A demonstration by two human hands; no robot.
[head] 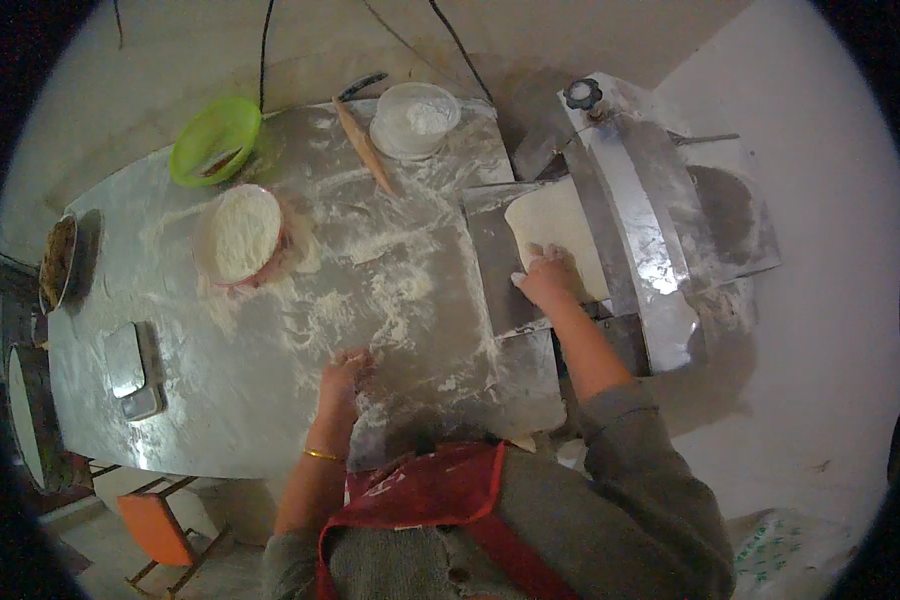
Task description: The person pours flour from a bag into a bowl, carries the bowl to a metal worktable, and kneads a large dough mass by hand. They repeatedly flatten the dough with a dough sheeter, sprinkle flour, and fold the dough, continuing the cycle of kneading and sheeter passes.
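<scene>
A flat sheet of pale dough [566,232] lies on the metal feed plate [499,277] of a dough sheeter [637,202]. Its far end meets the machine's roller housing. My right hand [547,276] rests on the dough's left part, thumb spread out past the edge and fingertips dusted with flour. I see no fold of dough pinched in it. Over the floured metal table [435,300], near its front edge, my left hand [347,379] is loosely curled, with nothing visible in it. A yellow bangle [322,454] circles that wrist.
A bowl of flour [238,234], a green bowl [216,142], a tapered wooden rolling pin [364,146] and a clear plastic tub with white powder [416,120] stand farther back. At left are a small scale [126,364] and a bowl of brown food [58,262]. An orange stool [155,529] stands below.
</scene>
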